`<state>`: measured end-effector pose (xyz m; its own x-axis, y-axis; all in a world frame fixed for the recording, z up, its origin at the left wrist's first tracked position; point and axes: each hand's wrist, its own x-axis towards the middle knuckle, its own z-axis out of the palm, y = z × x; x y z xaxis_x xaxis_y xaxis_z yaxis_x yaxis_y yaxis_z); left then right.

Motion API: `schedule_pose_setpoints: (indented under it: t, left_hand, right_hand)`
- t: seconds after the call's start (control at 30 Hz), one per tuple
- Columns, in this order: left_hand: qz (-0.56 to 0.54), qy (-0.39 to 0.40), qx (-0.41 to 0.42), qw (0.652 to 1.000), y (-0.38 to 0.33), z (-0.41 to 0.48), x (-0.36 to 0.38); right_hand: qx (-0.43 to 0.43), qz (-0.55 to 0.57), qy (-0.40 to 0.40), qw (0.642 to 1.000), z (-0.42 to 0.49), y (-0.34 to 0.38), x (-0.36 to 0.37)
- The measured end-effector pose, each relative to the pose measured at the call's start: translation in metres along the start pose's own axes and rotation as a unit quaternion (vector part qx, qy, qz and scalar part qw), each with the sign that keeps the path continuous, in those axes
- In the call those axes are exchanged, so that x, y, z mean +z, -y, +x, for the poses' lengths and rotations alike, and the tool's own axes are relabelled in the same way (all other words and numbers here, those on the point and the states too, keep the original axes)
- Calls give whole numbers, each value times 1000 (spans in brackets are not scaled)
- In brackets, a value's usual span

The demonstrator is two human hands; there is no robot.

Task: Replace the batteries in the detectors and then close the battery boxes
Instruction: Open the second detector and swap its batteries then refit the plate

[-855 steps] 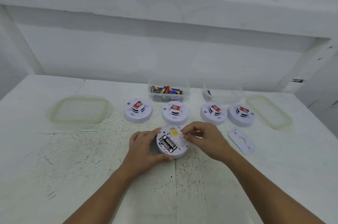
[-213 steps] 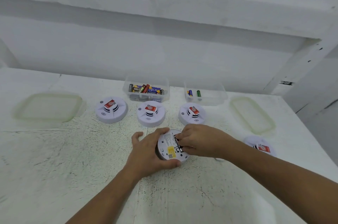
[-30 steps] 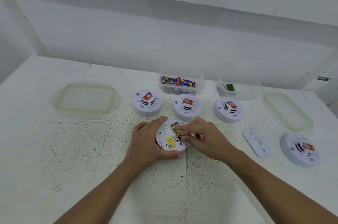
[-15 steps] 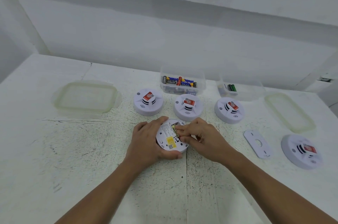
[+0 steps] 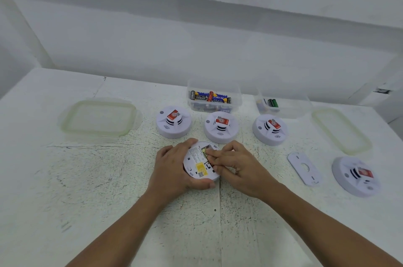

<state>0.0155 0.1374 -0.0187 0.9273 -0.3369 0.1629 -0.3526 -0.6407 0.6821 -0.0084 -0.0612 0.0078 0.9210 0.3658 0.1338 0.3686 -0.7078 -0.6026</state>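
Observation:
A round white detector (image 5: 197, 164) lies upside down at the table's middle, its yellow sticker and open battery bay facing up. My left hand (image 5: 172, 170) grips its left rim, thumb under the near edge. My right hand (image 5: 235, 165) reaches in from the right and its fingertips press a battery (image 5: 205, 153) into the bay. Most of the bay is hidden under those fingers. The white battery cover (image 5: 304, 168) lies loose to the right.
Three detectors (image 5: 173, 121) (image 5: 221, 126) (image 5: 270, 129) stand in a row behind, a fourth detector (image 5: 356, 176) at right. A clear box with several batteries (image 5: 214, 98) and a second clear box (image 5: 283, 105) sit at the back. Lids lie at left (image 5: 98, 119) and right (image 5: 341, 130).
My right fingers have slid a little further left over the battery bay. My left hand keeps the same grip on the detector.

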Motion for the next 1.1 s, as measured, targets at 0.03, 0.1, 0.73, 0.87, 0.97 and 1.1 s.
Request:
schedule_pose_setpoints:
  t: [0.03, 0.1, 0.73, 0.87, 0.97, 1.1]
  left_hand:
    - [-6, 3, -1, 1000, -1, 0, -1]
    - [-13, 8, -6, 1000, -1, -1, -2]
    - [14, 49, -11, 999, 4, 1, -3]
    - [14, 51, -9, 999, 4, 0, -3]
    - [15, 48, -6, 999, 4, 1, -4]
    - [18, 44, -9, 999, 5, 0, -4]
  right_hand:
    - [-1, -1, -5, 1000, 0, 1, 1]
    - [-2, -5, -11, 1000, 0, 1, 2]
    - [216, 197, -11, 956, 126, 9, -87]
    - [255, 168, -38, 952, 167, -1, -94]
    - [310, 22, 17, 950, 193, -12, -85]
    - [353, -98, 51, 929, 206, -23, -61]
